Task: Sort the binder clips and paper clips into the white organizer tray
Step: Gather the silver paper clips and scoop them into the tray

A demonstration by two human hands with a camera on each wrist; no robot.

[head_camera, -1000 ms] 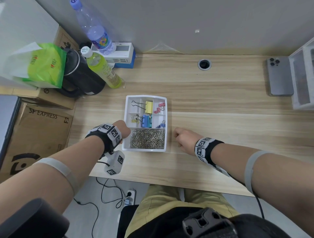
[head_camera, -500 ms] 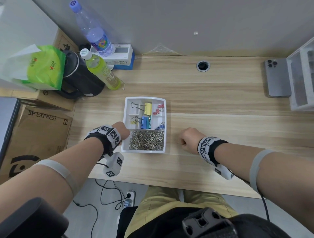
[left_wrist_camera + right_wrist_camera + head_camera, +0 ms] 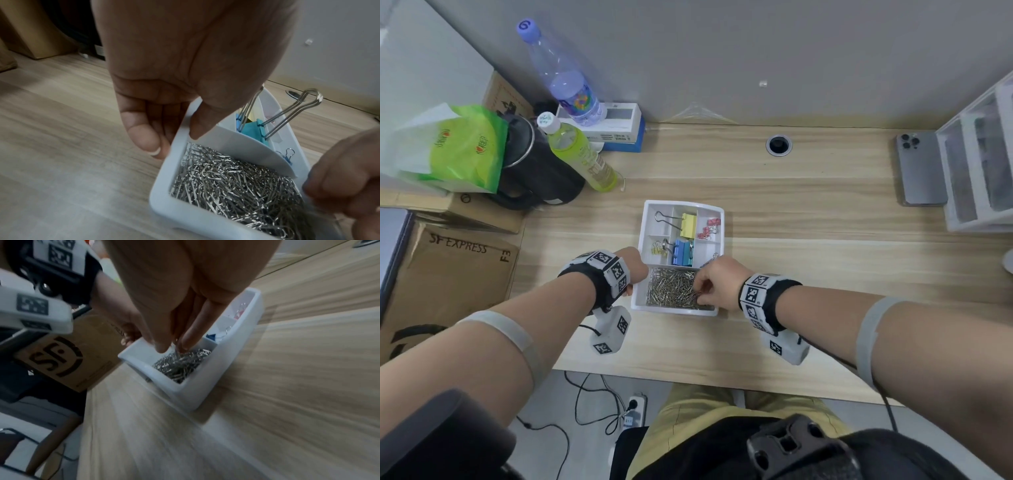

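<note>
2 hands [image 3: 717, 282] (tray-side) at paper clips [image 3: 671, 287]

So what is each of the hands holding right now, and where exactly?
The left hand grips the white tray by its left rim, thumb inside. The right hand's fingertips reach into the paper clips; whether they pinch one cannot be told.

Black wristbands [image 3: 599, 281] with white marker-tag blocks; grey forearm bands [image 3: 869, 329]; mustard trousers [image 3: 709, 414].
</note>
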